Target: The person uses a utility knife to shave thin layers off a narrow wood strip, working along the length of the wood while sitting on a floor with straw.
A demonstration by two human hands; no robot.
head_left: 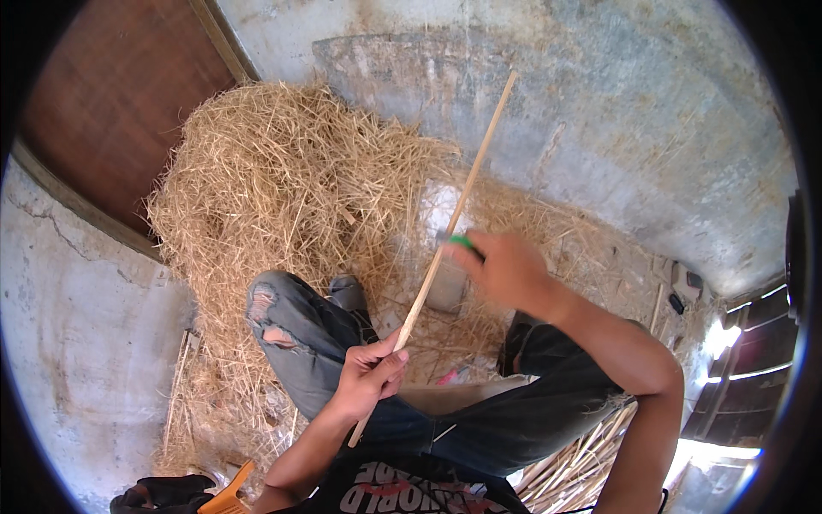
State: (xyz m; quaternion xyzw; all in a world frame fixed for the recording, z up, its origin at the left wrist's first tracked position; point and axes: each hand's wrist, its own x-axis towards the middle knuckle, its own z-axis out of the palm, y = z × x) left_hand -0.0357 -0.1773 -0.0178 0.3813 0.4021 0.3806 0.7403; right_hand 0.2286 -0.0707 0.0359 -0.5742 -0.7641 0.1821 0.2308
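A long, slim pale stick [484, 150], bamboo or wood, slants up and away from my lap toward the far wall. My left hand [368, 379] is closed around its lower part, and the short lower end shows below the fist. Farther up, my right hand [514, 270], smeared by motion, grips a small green-and-black handled tool [462, 242]. The tool's grey end lies at the stick, apparently touching it; blur hides whether it is a knife blade. Below the tool, the stick's surface looks paler and rougher.
A big heap of straw-like shavings [282, 180] rises ahead and left, against the wall [616, 120]. A bundle of thin sticks [574, 454] lies at my lower right. An orange object [229, 493] sits at lower left. Small dark items [692, 281] lie by the right wall.
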